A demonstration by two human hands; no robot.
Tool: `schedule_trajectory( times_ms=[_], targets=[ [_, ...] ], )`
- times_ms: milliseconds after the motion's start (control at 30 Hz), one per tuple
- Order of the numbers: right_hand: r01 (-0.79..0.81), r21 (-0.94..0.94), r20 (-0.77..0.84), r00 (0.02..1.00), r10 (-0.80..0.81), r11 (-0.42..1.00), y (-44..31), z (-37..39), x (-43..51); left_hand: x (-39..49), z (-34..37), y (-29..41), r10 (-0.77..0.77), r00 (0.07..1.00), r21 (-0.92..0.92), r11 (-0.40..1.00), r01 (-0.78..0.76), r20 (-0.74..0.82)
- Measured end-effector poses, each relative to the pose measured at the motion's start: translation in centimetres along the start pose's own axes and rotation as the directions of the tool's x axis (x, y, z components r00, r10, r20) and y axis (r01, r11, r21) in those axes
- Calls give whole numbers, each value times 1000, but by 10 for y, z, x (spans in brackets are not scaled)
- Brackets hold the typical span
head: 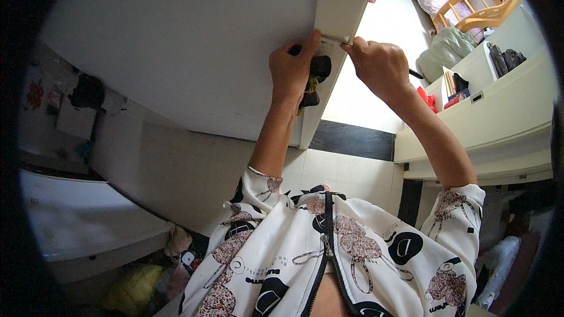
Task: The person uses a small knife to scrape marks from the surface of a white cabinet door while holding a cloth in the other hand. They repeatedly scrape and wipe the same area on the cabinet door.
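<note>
A white door-like panel (189,53) stands before me, its pale narrow edge (339,0) facing right. My left hand (291,68) is against this edge, fingers curled and one fingertip beside a thin crosswise seam (332,38). Dark knob-like parts (320,67) with something yellow (311,84) between them show just right of the hand; the hand partly hides them, and I cannot tell whether it grips them. My right hand (381,64) is closed around a slim tool. The tool's black end (415,74) sticks out behind the fist, and its other end meets the seam at the edge's corner.
A white cabinet (484,114) with open compartments runs along the right, holding books (450,83) and dark items. Beyond the doorway are a large pale-green bag (447,50) and a wooden bunk bed (476,6). A dark threshold strip (352,138) crosses the tiled floor (343,167).
</note>
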State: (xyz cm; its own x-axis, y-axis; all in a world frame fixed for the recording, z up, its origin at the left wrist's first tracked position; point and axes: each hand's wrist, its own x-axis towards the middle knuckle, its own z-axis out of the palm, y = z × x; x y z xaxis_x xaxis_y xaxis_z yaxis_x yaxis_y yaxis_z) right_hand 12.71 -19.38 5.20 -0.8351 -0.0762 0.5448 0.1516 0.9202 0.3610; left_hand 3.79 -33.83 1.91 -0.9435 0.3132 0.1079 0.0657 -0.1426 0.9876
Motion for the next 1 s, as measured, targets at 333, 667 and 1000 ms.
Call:
schedule_trajectory(
  times_ms=[333, 667, 1000],
  targets=[
    [0, 86, 18, 1000, -2, 996, 0, 18, -6, 4, 1, -17, -23, 1000, -25, 999, 23, -3],
    [9, 25, -68, 998, -7, 1000, 7, 11, 1, 4, 4, 0, 135, 991, 147, 980, -131, -18],
    [-94, 146, -11, 995, 97, 985, -9, 17, -11, -2, 0, -9, 123, 992, 184, 975, -122, 9]
  ],
)
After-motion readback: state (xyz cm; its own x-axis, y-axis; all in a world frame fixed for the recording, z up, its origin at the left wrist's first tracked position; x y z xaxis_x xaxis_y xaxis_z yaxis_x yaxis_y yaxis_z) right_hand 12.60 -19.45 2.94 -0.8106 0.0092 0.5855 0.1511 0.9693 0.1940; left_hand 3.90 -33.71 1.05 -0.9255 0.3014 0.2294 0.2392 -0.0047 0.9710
